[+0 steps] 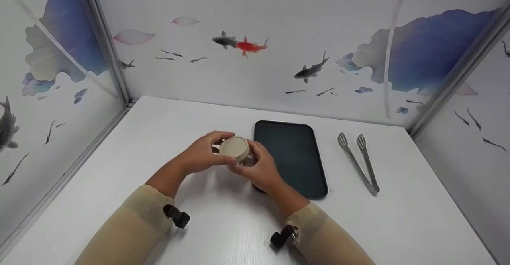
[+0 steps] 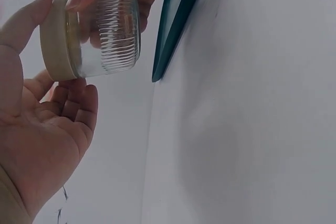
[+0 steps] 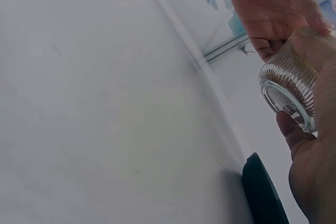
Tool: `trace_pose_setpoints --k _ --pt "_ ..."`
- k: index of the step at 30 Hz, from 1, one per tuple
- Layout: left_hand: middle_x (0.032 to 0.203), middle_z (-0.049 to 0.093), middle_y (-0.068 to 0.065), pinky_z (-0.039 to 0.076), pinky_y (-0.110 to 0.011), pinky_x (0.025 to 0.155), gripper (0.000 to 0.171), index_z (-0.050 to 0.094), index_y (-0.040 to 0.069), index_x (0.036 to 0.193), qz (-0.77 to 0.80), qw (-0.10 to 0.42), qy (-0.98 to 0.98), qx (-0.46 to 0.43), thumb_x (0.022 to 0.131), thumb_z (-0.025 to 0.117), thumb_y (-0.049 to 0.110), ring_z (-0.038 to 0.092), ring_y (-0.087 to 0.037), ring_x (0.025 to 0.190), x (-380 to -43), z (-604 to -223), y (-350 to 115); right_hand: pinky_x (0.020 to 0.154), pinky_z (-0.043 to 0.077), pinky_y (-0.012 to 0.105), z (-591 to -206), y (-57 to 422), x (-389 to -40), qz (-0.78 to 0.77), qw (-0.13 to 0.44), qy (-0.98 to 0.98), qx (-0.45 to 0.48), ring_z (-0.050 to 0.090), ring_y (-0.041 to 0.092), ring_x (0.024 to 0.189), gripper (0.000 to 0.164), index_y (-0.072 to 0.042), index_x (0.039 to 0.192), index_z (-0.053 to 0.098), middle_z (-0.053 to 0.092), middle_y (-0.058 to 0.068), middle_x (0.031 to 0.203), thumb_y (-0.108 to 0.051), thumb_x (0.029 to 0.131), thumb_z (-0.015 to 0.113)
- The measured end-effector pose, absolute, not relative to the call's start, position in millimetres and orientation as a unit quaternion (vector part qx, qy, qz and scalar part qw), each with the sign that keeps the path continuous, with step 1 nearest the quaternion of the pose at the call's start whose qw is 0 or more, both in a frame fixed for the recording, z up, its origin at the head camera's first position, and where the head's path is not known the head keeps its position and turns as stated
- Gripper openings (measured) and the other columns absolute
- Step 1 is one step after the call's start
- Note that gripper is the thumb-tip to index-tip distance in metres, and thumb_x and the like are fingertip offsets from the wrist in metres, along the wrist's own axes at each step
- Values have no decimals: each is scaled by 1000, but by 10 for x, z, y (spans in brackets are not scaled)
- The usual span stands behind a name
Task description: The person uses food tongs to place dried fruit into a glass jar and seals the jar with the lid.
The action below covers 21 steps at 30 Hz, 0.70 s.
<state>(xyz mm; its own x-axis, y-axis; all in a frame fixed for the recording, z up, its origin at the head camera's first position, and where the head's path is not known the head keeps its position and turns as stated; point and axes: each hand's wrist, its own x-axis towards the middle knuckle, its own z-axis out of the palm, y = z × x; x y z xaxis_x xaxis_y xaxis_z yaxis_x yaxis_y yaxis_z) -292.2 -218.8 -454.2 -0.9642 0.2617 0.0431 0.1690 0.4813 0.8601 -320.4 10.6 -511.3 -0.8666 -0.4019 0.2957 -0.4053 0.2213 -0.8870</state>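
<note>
Both hands hold a small ribbed glass jar (image 2: 116, 30) with a beige lid (image 1: 234, 148), raised above the white table. My left hand (image 1: 203, 153) grips the lid, its thumb and fingers on opposite sides of the rim. The right hand (image 1: 261, 167) grips the glass body from the other side, below the lid. In the left wrist view the glass is see-through, and the right hand's fingers show behind it. The jar's round glass base (image 3: 286, 103) faces the right wrist camera.
A dark green tray (image 1: 293, 157) lies on the white table (image 1: 223, 225), just right of the hands. Farther right are metal tongs (image 1: 364, 169), spread apart. White panels with painted fish and blue shapes enclose the table at the back and sides.
</note>
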Motion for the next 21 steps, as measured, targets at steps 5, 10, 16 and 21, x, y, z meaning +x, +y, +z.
trace_pose_setpoints --k 5,10,16,21 --pt "159 53 1 51 -51 115 96 41 25 164 532 56 836 119 86 88 55 52 -28 147 -2914 -4594 -2173 122 45 49 -5093 130 -3224 589 -7 -769 249 55 18 143 89 -23 159 49 55 -1 153 -46 84 92" --pt "161 50 2 48 -52 119 88 42 27 161 577 63 807 113 89 85 55 48 -28 152 -2918 -4708 -2158 125 41 51 -5068 148 -3259 636 -20 -730 251 53 19 146 89 -23 160 44 55 -1 155 -36 86 92" --pt "160 50 2 48 -48 119 79 46 30 157 616 48 777 117 91 84 51 50 -26 152 -2939 -4801 -2133 128 36 53 -5056 195 -3322 663 -37 -692 283 50 20 150 86 -23 161 40 54 2 157 -22 90 89" --pt "158 52 2 50 -48 117 80 47 30 156 616 38 779 110 89 85 54 53 -26 149 -2957 -4828 -2104 124 39 55 -5056 261 -3387 632 -36 -721 281 53 22 146 85 -25 162 43 58 0 156 -30 90 88"
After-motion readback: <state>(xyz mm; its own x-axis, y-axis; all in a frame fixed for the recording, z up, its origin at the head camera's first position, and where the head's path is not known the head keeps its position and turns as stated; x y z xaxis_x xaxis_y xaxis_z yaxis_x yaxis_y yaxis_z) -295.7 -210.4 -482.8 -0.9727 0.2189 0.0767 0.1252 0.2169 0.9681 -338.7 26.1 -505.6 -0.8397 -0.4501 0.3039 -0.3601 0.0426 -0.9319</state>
